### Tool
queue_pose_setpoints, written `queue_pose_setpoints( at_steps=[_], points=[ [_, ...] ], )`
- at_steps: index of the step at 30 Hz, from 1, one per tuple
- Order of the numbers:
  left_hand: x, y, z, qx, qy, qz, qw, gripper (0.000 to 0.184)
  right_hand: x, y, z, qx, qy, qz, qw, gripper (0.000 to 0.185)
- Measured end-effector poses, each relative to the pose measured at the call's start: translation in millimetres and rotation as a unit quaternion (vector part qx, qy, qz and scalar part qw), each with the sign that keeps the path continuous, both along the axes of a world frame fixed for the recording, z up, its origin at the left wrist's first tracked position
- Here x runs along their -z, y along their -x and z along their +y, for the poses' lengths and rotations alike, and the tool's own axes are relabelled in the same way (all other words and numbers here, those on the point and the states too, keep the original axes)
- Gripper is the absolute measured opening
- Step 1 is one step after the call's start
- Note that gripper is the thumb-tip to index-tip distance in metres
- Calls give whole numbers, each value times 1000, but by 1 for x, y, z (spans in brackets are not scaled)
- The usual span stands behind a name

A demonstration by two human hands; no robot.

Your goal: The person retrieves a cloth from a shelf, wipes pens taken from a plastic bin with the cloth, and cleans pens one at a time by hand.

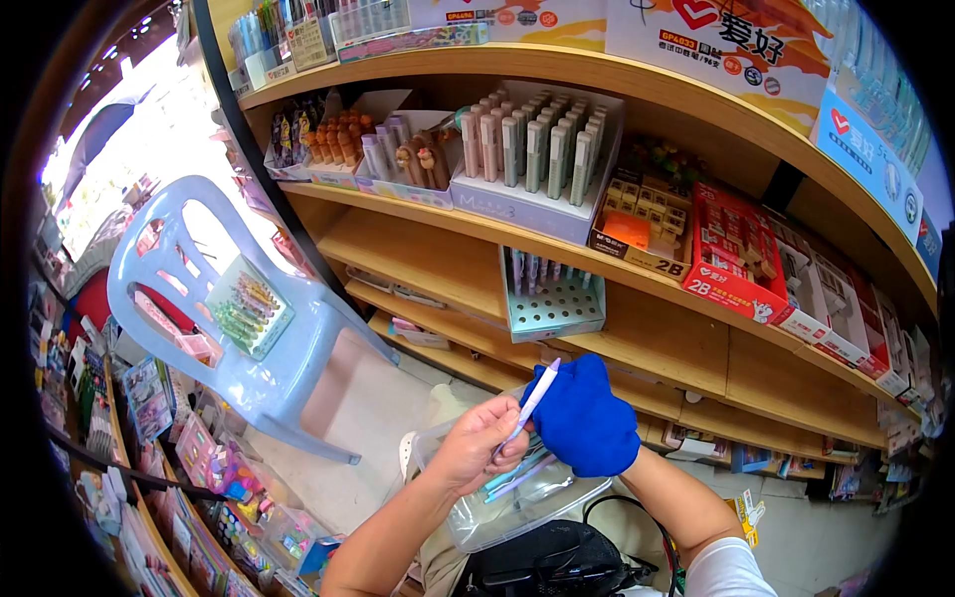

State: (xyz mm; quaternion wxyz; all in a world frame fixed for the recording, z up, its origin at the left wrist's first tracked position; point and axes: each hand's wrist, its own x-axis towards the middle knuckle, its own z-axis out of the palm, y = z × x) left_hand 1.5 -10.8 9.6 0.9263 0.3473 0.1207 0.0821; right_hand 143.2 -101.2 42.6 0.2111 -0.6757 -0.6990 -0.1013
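My left hand [482,440] is closed around a white and lavender pen [540,391], whose purple tip points up. Against the pen's upper part lies a bunched blue cloth [587,423]. It wraps over my right hand [633,468], hiding the fingers; only the wrist and forearm show. Beneath both hands sits a clear plastic bin [468,527] on my lap, with several loose pens [517,482] inside. Just beyond the cloth, a pale teal pen holder [559,326] stands on a lower shelf, its back holes filled with pens and front holes vacant.
Wooden shelves [637,343] curve across the front, carrying boxes of pens [537,149] and a red eraser box [731,284]. At left stands a blue plastic chair [269,378] bearing a pen holder [251,306]. Crowded stationery racks [179,507] line the lower left. A black bag [547,567] rests near my lap.
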Motion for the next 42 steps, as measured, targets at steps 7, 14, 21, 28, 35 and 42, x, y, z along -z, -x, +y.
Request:
queue_pose_setpoints(
  at_steps=[7,14,21,28,35,42],
  points=[
    [2,1,2,28,-6,23,999,22,10,1,-1,18,-53,39,998,6],
    [2,1,6,75,41,-10,996,23,12,-4,1,3,2,-40,999,7],
    [6,0,5,70,50,-28,996,23,16,-3,4,2,-18,96,995,7],
    [4,0,3,50,24,-9,998,25,9,-2,-1,-7,-31,17,999,8],
    [9,0,1,20,-35,30,999,26,-5,5,-3,56,82,29,995,12],
    [11,1,4,26,-12,25,999,26,5,-1,1,-2,-3,-23,1000,8]
  ],
)
